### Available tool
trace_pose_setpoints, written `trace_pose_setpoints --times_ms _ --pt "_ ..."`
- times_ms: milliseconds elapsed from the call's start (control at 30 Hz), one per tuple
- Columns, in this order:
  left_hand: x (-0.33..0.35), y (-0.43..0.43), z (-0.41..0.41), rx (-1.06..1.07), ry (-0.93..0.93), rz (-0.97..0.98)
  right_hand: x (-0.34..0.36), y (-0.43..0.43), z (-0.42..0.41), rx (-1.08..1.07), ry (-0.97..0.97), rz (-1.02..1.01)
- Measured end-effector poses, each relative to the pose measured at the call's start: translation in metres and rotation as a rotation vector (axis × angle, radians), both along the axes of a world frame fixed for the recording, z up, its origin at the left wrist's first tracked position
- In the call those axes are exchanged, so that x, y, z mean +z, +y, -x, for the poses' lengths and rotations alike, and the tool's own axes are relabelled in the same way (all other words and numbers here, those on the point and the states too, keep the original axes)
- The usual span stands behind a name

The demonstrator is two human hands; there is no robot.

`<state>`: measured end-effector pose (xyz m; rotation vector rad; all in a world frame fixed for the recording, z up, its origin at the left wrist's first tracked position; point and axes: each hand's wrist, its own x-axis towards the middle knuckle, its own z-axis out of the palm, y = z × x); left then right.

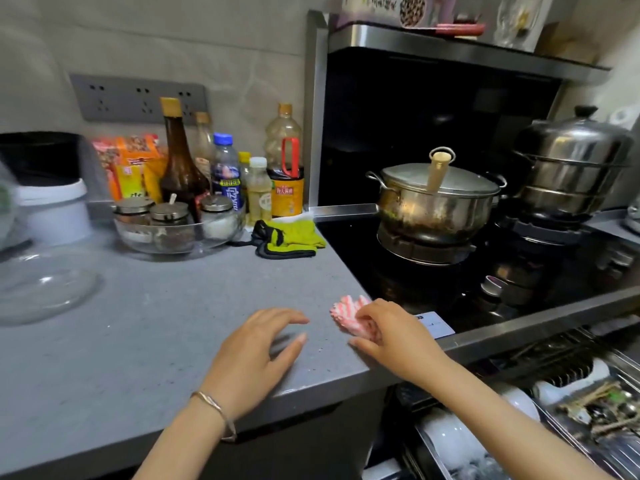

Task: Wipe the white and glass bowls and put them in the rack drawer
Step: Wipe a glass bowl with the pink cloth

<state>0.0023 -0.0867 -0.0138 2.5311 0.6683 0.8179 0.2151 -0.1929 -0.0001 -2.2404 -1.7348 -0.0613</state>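
My right hand [391, 336] grips a pink and white cloth [349, 311] at the right end of the grey counter [138, 341], beside the stove. My left hand [256, 351] hovers over the counter just left of it, fingers spread and holding nothing. A glass bowl [45, 289] sits on the counter at the far left. Below the stove the rack drawer [571, 441] stands pulled out, with white bowls [450, 438] stacked in it.
Bottles, snack packets and a glass dish of spice jars [176, 226] crowd the back of the counter. A yellow-green cloth [291, 237] lies by the stove. A lidded steel pot [436, 199] and a tall steamer [571, 168] stand on the burners.
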Motion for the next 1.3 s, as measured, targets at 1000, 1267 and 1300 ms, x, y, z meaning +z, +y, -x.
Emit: trace_pose_setpoints --times_ms 1000,1267,1300 --pt "0.069 0.045 0.129 0.354 -0.818 0.639 0.040 0.112 0.159 0.483 1.572 0.222" --pt "0.083 0.089 0.178 0.191 -0.210 0.181 0.050 0.161 0.222 0.729 1.527 0.385" --pt "0.081 0.100 0.181 0.269 -0.162 0.089 0.051 0.165 0.233 0.673 1.534 0.374"
